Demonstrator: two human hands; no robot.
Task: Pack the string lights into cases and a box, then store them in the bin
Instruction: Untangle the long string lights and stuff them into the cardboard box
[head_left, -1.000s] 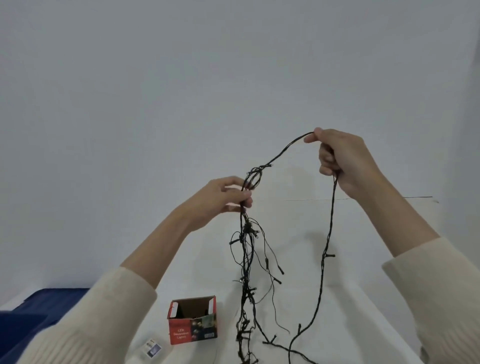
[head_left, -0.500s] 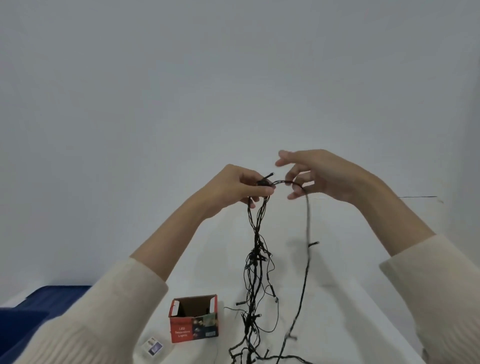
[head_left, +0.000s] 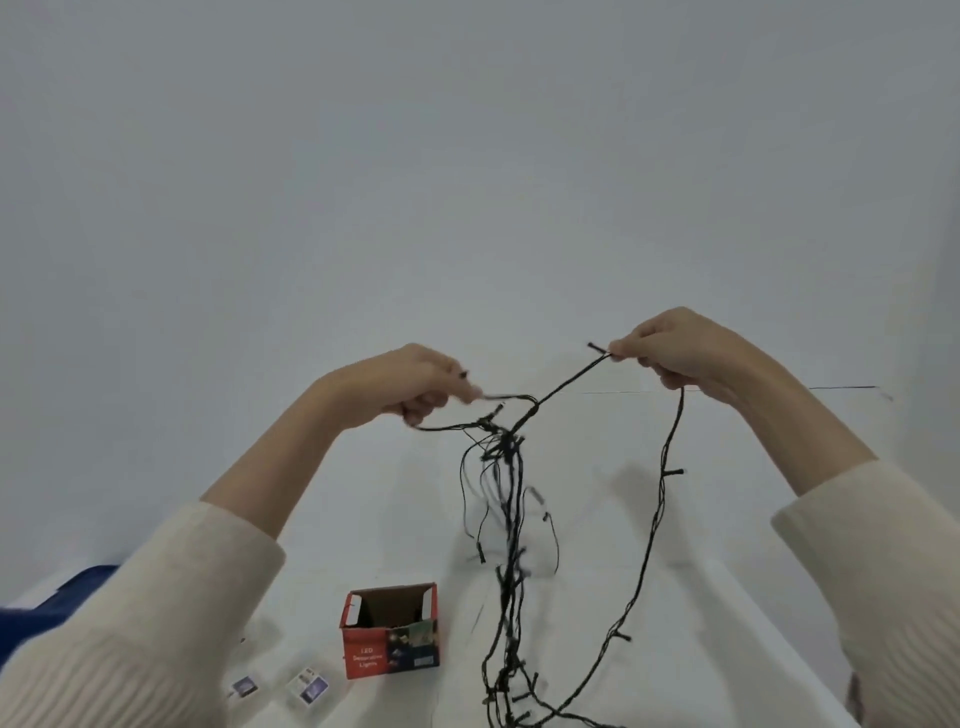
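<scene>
A dark string of lights (head_left: 511, 525) hangs in a tangled bunch above the white table (head_left: 691, 597), its lower end trailing on the surface. My left hand (head_left: 410, 384) grips the top of the bunch, its fingertips blurred. My right hand (head_left: 680, 348) pinches a strand near a bulb, up and to the right; a long loop drops from it to the table. A small red cardboard box (head_left: 390, 630) with its top open stands on the table below my left forearm.
Two small flat packets (head_left: 307, 687) lie on the table in front of the box. A dark blue bin (head_left: 57, 608) shows at the lower left edge, partly behind my left sleeve. A plain pale wall fills the background.
My hands had come together at the top of the bunch; now my right hand has drawn a strand out to the right and up. The bunch swings below my left hand.
</scene>
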